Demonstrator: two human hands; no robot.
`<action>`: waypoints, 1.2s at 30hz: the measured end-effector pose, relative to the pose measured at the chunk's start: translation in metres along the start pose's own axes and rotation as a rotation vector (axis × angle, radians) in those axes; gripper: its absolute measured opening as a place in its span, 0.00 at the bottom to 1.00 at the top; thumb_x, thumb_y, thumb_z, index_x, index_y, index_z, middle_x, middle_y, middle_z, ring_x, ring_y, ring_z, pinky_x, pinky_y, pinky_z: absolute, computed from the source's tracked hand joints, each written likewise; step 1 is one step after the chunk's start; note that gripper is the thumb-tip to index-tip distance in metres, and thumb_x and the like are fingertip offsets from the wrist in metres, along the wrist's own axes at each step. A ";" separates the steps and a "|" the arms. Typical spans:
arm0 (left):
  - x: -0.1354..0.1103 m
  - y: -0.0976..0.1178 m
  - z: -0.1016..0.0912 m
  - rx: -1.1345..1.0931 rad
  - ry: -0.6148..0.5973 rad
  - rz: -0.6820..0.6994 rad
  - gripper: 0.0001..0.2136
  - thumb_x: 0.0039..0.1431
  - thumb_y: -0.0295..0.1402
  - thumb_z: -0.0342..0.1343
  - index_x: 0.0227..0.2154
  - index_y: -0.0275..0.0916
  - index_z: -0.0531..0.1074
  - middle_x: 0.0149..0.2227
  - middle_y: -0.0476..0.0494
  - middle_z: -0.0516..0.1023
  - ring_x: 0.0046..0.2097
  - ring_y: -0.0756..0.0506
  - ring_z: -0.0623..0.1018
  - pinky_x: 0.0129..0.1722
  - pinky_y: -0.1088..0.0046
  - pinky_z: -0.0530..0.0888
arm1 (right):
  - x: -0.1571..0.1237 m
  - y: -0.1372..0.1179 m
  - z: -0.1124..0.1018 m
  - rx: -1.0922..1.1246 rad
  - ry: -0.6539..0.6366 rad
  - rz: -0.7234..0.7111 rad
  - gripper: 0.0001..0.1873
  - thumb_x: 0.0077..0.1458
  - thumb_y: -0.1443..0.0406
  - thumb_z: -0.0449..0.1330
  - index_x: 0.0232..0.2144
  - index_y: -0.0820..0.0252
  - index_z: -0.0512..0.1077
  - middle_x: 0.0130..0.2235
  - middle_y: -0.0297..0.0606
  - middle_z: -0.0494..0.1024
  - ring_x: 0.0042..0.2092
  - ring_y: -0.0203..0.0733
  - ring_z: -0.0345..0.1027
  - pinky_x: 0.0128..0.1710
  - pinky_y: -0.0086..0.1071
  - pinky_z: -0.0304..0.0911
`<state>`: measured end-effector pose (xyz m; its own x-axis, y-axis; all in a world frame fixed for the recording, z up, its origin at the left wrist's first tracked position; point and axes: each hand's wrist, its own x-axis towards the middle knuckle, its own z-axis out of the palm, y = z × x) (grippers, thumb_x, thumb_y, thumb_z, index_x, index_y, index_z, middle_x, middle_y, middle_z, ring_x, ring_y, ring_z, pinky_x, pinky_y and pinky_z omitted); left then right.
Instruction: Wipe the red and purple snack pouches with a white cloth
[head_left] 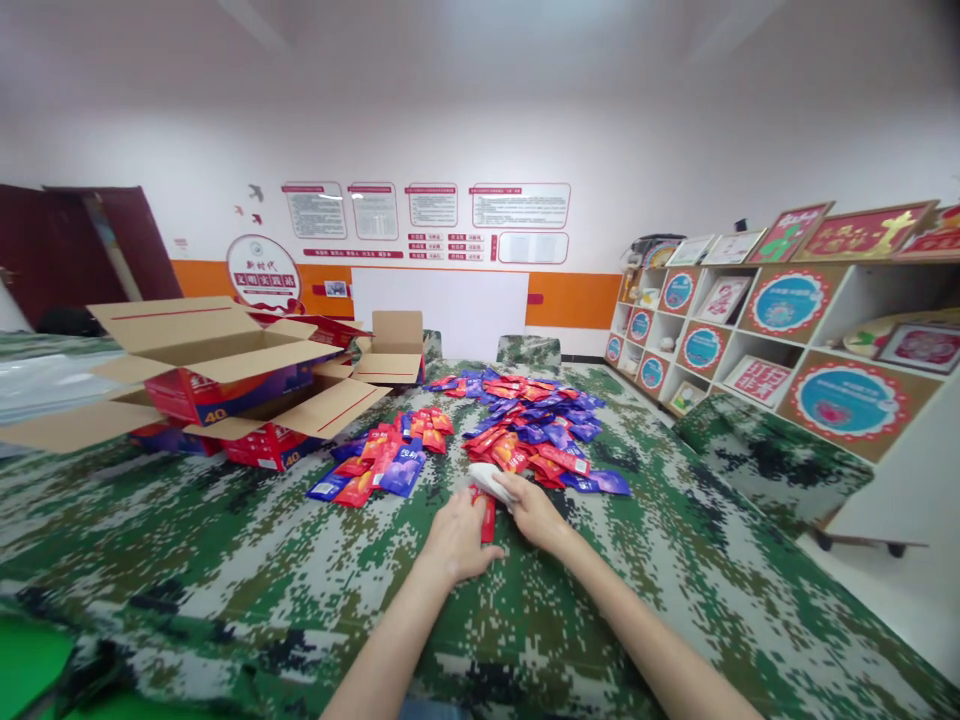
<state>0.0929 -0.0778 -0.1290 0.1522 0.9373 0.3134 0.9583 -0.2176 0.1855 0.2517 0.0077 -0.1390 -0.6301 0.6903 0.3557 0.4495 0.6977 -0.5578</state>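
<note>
My right hand [534, 512] is closed on a folded white cloth [491, 484], gripping its right side between thumb and fingers. Below the cloth a small red packet [488, 524] shows in part; the cloth covers its upper end. My left hand [457, 535] is at the packet's left, fingertips against its upper edge and thumb stretched out apart below it. Just beyond my hands lies a large heap of red and blue packets [536, 420]. A smaller pile of the same packets [386, 455] sits to the left of it.
Open cardboard boxes [225, 385] stand stacked at the left of the table, flaps spread outward. Another open box [390, 345] is behind them. Clear plastic [52, 385] lies at the far left. A camouflage cloth [262, 560] covers the table. White shelves [750, 330] line the right side.
</note>
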 end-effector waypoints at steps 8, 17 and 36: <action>0.013 -0.010 -0.014 0.000 -0.091 0.059 0.28 0.47 0.26 0.52 0.54 0.41 0.59 0.40 0.41 0.73 0.42 0.40 0.75 0.43 0.67 0.69 | -0.035 0.011 -0.022 0.219 0.019 0.075 0.38 0.37 0.74 0.46 0.54 0.57 0.66 0.57 0.35 0.66 0.59 0.45 0.57 0.61 0.46 0.48; 0.021 -0.067 -0.018 -0.199 -0.052 -0.153 0.17 0.53 0.24 0.45 0.41 0.41 0.75 0.40 0.42 0.73 0.44 0.44 0.73 0.46 0.71 0.67 | -0.039 0.024 -0.026 0.339 0.028 0.084 0.28 0.50 0.66 0.51 0.55 0.56 0.65 0.58 0.38 0.65 0.59 0.49 0.56 0.60 0.49 0.46; 0.177 -0.218 0.018 -0.005 0.023 -0.554 0.16 0.50 0.36 0.54 0.44 0.48 0.73 0.54 0.38 0.66 0.57 0.29 0.61 0.50 0.46 0.59 | -0.040 0.048 -0.024 0.206 -0.049 0.105 0.23 0.58 0.62 0.47 0.56 0.53 0.64 0.59 0.42 0.63 0.59 0.47 0.56 0.59 0.43 0.51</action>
<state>-0.0842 0.1403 -0.1307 -0.3802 0.9056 0.1881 0.8921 0.3054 0.3330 0.3136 0.0177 -0.1620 -0.6192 0.7431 0.2538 0.3783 0.5655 -0.7328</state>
